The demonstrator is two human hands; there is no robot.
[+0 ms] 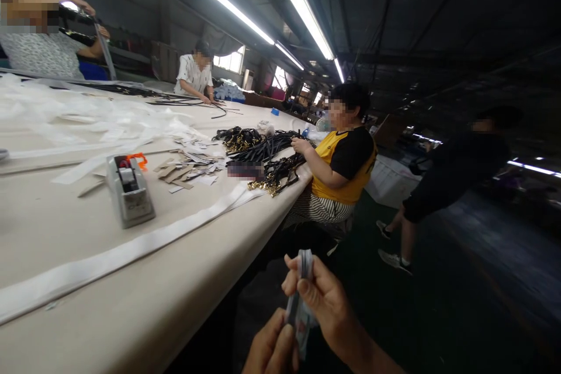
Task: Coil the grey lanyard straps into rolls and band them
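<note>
Beyond the table's near edge, low in the picture, I hold a narrow bundle of folded grey strap (pixel 305 264). My right hand (pixel 328 301) pinches its looped upper end between thumb and fingers. Below, my left hand (pixel 272 343) is closed on the lower part of the same bundle. Something like clear plastic hangs under my right hand, and its exact kind I cannot tell. A long white strip (pixel 131 250) lies along the table (pixel 205 272) to the left of my hands.
A grey tape dispenser (pixel 137 210) stands on the table near cut card pieces (pixel 186 166) and black straps with gold clips (pixel 272 155). White film (pixel 87 117) covers the far left. A person in yellow (pixel 339 158) sits close on the right; others work behind, one stands in the aisle.
</note>
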